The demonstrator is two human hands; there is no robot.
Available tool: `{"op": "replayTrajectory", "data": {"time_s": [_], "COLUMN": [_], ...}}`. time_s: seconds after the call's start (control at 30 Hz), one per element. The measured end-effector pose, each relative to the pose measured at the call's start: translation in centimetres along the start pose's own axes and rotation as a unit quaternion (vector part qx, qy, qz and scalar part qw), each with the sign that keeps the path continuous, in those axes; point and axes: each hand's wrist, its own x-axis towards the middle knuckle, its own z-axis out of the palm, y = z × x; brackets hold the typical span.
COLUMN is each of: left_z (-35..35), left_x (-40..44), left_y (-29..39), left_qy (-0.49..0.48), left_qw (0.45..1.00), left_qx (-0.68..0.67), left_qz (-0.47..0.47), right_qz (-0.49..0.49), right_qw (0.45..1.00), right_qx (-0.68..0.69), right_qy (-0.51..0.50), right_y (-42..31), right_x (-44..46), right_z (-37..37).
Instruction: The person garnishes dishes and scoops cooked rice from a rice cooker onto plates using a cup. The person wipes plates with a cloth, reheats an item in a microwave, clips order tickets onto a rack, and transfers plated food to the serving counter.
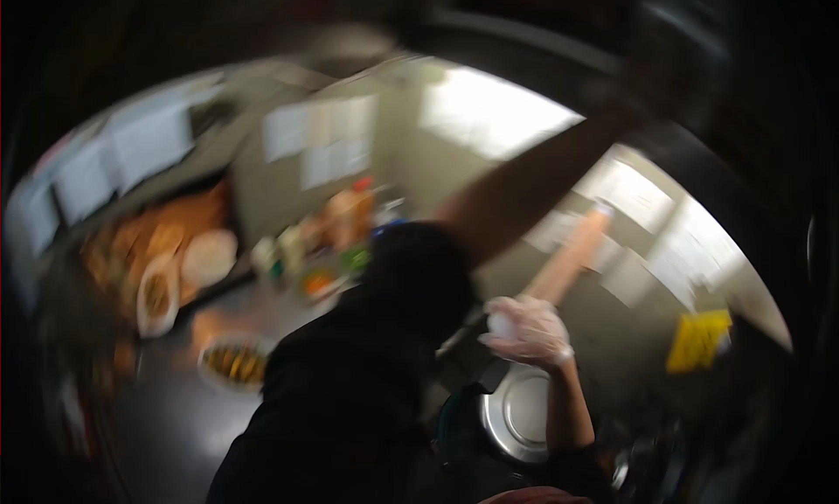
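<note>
My right hand (529, 331), in a clear plastic glove, is closed around a long, blurred pinkish-orange squeeze bottle (568, 257). The bottle slants up and right from the hand to a pale tip, and a whitish rounded part shows at the fingers. Beneath the hand is a round shiny metal lid or pan (524, 412). My left arm, in a black sleeve, stretches across the middle toward the upper right. There the left hand is lost in the dark, so its fingers cannot be made out.
On the steel counter (175, 425) at left sits an oval dish of food (234, 362). Behind it are a long boat-shaped dish (158, 298), a white round item (210, 257) and several bottles (345, 215). Papers hang on the wall, with a yellow item (697, 340) at right.
</note>
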Motion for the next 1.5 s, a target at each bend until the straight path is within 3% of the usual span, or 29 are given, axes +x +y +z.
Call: {"op": "replayTrajectory", "data": {"time_s": [0.07,0.17,0.2,0.27,0.37,0.4,0.47,0.53,0.57,0.6,0.63,0.67,0.7,0.77,0.83,0.9,0.93,1.03,1.1,1.23,1.3,1.37,1.5], "left_z": [-2.8,-10.1,-13.1,-18.8,-28.4,-33.2,-42.9,-52.1,-55.2,-58.6,-61.0,-63.4,-66.0,-67.3,-68.8,-69.4,-69.3,-68.2,-67.9,-65.7,-64.7,-63.9,-65.3], "left_x": [-3.1,-8.4,-10.0,-13.8,-24.5,-27.9,-34.7,-37.2,-35.4,-36.2,-34.7,-34.0,-36.0,-32.3,-32.2,-34.9,-35.7,-32.4,-34.0,-40.0,-38.6,-35.8,-33.4], "left_y": [0.7,2.7,3.6,5.9,10.0,13.3,19.8,29.4,33.5,38.1,42.1,46.2,51.8,57.0,62.7,68.9,71.4,74.2,78.3,86.0,83.5,79.7,78.5], "left_qy": [-0.018,-0.115,-0.161,-0.253,-0.402,-0.363,-0.229,-0.236,-0.237,-0.202,-0.207,-0.229,-0.237,-0.14,0.038,0.054,0.058,0.166,0.186,-0.181,0.017,0.179,0.286], "left_qw": [0.999,0.989,0.981,0.953,0.87,0.855,0.736,0.621,0.518,0.537,0.466,0.351,0.351,0.242,0.243,0.157,0.113,0.093,0.094,0.211,0.109,0.013,-0.041], "left_qx": [-0.027,-0.088,-0.112,-0.16,-0.148,-0.04,0.128,0.293,0.352,0.41,0.45,0.48,0.538,0.592,0.565,0.668,0.712,0.657,0.634,0.784,0.733,0.67,0.678], "left_qz": [-0.004,0.012,0.003,-0.046,-0.243,-0.367,-0.624,-0.687,-0.743,-0.709,-0.732,-0.771,-0.729,-0.756,-0.788,-0.725,-0.691,-0.73,-0.745,-0.555,-0.672,-0.72,-0.676], "right_qz": [-0.12,-0.164,-0.266,-0.286,-0.302,-0.333,-0.355,-0.395,-0.419,-0.442,-0.472,-0.5,-0.527,-0.556,-0.58,-0.507,-0.487,-0.546,-0.672,-0.685,-0.699,-0.694,-0.681], "right_qw": [0.991,0.986,0.963,0.957,0.935,0.921,0.895,0.86,0.847,0.833,0.816,0.8,0.785,0.755,0.726,0.69,0.684,0.643,0.634,0.616,0.623,0.614,0.664], "right_qx": [-0.046,0.034,0.011,-0.026,0.009,0.019,0.004,0.031,0.03,0.029,0.029,0.031,0.035,0.028,0.011,0.111,0.102,0.153,0.199,0.208,0.199,0.205,0.19], "right_qy": [0.047,-0.016,0.032,-0.034,-0.186,-0.204,-0.269,-0.321,-0.327,-0.332,-0.332,-0.329,-0.322,-0.346,-0.37,-0.504,-0.533,-0.515,-0.326,-0.329,-0.29,-0.315,-0.245], "right_y": [-0.7,-1.0,0.0,-1.8,-2.1,-3.9,-9.7,-12.8,-14.8,-17.1,-19.3,-21.7,-24.4,-30.1,-36.2,-42.6,-46.7,-57.2,-63.8,-76.7,-82.2,-87.5,-94.9], "right_x": [1.4,3.8,4.7,4.5,3.0,2.5,0.4,-1.0,-1.7,-2.5,-3.3,-4.0,-4.6,-5.6,-6.6,-7.5,-8.6,-10.9,-11.9,-14.8,-16.7,-18.5,-22.8], "right_z": [3.1,10.7,14.5,20.0,31.6,32.9,32.2,35.2,35.9,36.4,36.9,37.3,38.0,39.5,41.7,44.6,42.4,42.3,46.1,44.9,44.1,45.5,50.8]}}
